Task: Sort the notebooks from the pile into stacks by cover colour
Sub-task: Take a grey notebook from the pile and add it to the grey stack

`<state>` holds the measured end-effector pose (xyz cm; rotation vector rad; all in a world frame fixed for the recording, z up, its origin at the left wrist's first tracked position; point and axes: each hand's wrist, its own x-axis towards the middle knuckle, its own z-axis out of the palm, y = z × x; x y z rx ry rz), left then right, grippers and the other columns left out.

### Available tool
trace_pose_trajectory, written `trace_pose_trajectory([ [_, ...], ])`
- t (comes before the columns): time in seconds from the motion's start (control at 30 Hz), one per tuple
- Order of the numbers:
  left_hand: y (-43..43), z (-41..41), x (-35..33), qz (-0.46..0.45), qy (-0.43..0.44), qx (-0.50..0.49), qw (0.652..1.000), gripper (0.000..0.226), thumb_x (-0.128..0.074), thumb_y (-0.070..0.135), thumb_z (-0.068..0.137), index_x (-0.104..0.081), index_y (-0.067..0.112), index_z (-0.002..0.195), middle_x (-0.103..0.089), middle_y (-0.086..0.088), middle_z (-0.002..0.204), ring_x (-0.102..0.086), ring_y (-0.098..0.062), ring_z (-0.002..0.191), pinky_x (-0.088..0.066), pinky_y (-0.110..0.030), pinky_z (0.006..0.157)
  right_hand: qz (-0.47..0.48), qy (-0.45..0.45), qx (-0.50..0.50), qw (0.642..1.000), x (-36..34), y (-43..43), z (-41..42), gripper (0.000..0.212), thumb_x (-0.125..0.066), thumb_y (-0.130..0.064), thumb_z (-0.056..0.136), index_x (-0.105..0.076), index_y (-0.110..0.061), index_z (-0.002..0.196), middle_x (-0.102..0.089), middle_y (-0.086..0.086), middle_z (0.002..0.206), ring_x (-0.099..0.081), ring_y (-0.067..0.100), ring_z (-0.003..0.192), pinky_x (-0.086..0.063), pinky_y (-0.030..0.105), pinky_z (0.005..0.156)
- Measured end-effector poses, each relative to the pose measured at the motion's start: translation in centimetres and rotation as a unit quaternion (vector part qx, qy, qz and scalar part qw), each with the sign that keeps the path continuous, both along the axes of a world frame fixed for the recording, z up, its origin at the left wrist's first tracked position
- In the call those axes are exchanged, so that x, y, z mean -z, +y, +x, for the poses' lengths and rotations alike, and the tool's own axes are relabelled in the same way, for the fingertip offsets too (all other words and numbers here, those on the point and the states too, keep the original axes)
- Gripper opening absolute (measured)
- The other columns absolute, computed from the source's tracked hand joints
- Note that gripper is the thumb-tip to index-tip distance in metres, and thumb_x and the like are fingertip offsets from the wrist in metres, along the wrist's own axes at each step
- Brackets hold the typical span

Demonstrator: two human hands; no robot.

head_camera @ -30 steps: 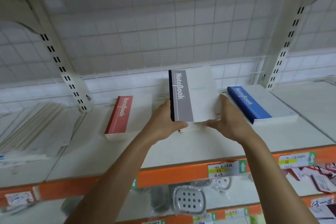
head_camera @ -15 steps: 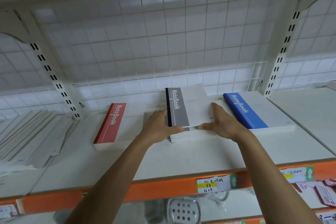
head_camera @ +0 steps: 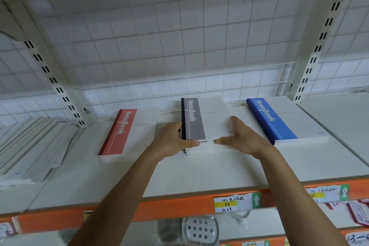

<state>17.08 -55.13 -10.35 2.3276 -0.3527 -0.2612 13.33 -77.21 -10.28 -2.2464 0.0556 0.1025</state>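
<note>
The thin white paper notebook with a grey band and black spine (head_camera: 201,120) is held between the two hands. Its front edge is raised a little above the low stack of matching grey-banded notebooks (head_camera: 196,150) directly beneath it. It looks about to be laid flat there and is not yet squared up. The left hand (head_camera: 171,142) grips the grey notebook at its spine edge, fingers curled round the side and thumb tucked at the front corner. The right hand (head_camera: 241,138) lies along the opposite edge, fingers straight and together against the side, thumb stretched under the front edge toward the left thumb. Out beyond the left hand lies a red-banded stack of notebooks (head_camera: 119,136), and just beyond the right hand a blue-banded stack (head_camera: 269,120), all on the white shelf board (head_camera: 199,173). So three colour stacks are begun and look tidy. Far out past the left hand a loose fanned pile of pale notebooks (head_camera: 30,146) lies on the neighbouring board, which suggests a good share is left to sort, though their cover colours cannot be told from here
</note>
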Motion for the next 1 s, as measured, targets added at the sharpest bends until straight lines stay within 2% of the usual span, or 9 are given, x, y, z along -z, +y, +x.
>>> trace_pose_trajectory([
  [0.27, -0.1, 0.0, -0.2, -0.021, 0.026, -0.001, 0.999, 0.060, -0.082, 0.029, 0.070, -0.055, 0.028, 0.123, -0.064, 0.011, 0.117, -0.059, -0.011, 0.106, -0.049, -0.038, 0.095, 0.015, 0.037, 0.007, 0.999, 0.0, 0.1, -0.1, 0.051, -0.077, -0.031, 0.075, -0.044, -0.011, 0.109, -0.054, 0.004, 0.110, -0.053, 0.018, 0.095, -0.044, 0.029, 0.075],
  [0.57, -0.3, 0.1, -1.1, 0.008, 0.041, 0.003, 0.999, 0.061, -0.084, 0.025, 0.067, -0.058, 0.021, 0.122, -0.066, 0.006, 0.113, -0.062, -0.014, 0.100, -0.051, -0.039, 0.091, 0.032, 0.055, 0.035, 0.997, 0.0, 0.5, 0.0, 0.063, -0.081, -0.026, 0.071, -0.040, -0.013, 0.117, -0.052, 0.005, 0.116, -0.052, 0.023, 0.106, -0.046, 0.038, 0.092],
  [0.7, -0.4, 0.0, -1.3, 0.029, 0.037, 0.006, 0.999, 0.058, -0.083, 0.029, 0.068, -0.059, 0.022, 0.120, -0.066, 0.005, 0.112, -0.063, -0.016, 0.100, -0.051, -0.042, 0.092, 0.031, 0.061, 0.032, 0.997, 0.0, 0.6, -0.1, 0.062, -0.080, -0.026, 0.072, -0.039, -0.014, 0.117, -0.051, 0.004, 0.117, -0.051, 0.022, 0.106, -0.045, 0.035, 0.089],
  [0.87, -0.4, -0.6, -1.7, 0.025, 0.038, 0.015, 0.999, 0.054, -0.079, 0.026, 0.073, -0.058, 0.023, 0.122, -0.065, 0.006, 0.113, -0.062, -0.014, 0.100, -0.051, -0.039, 0.092, 0.011, 0.073, 0.034, 0.997, -0.2, 0.6, -0.1, 0.063, -0.078, -0.027, 0.075, -0.036, -0.015, 0.120, -0.049, 0.003, 0.119, -0.050, 0.021, 0.106, -0.042, 0.031, 0.084],
  [0.93, -0.5, -1.1, -1.9, 0.015, 0.035, 0.021, 0.999, 0.054, -0.078, 0.024, 0.075, -0.056, 0.025, 0.123, -0.064, 0.006, 0.117, -0.061, -0.013, 0.102, -0.051, -0.036, 0.092, -0.004, 0.075, 0.034, 0.997, -0.2, 0.6, -0.2, 0.067, -0.080, -0.030, 0.073, -0.037, -0.013, 0.121, -0.049, 0.004, 0.122, -0.049, 0.021, 0.108, -0.044, 0.033, 0.088],
  [1.0, -0.5, -1.7, -2.2, 0.005, 0.029, 0.030, 0.999, 0.051, -0.077, 0.026, 0.076, -0.053, 0.029, 0.121, -0.063, 0.009, 0.117, -0.060, -0.011, 0.102, -0.051, -0.030, 0.089, -0.028, 0.053, 0.040, 0.997, -0.5, 1.0, -0.4, 0.084, -0.081, -0.039, 0.068, -0.033, -0.007, 0.129, -0.044, 0.008, 0.133, -0.046, 0.025, 0.119, -0.044, 0.039, 0.098],
])
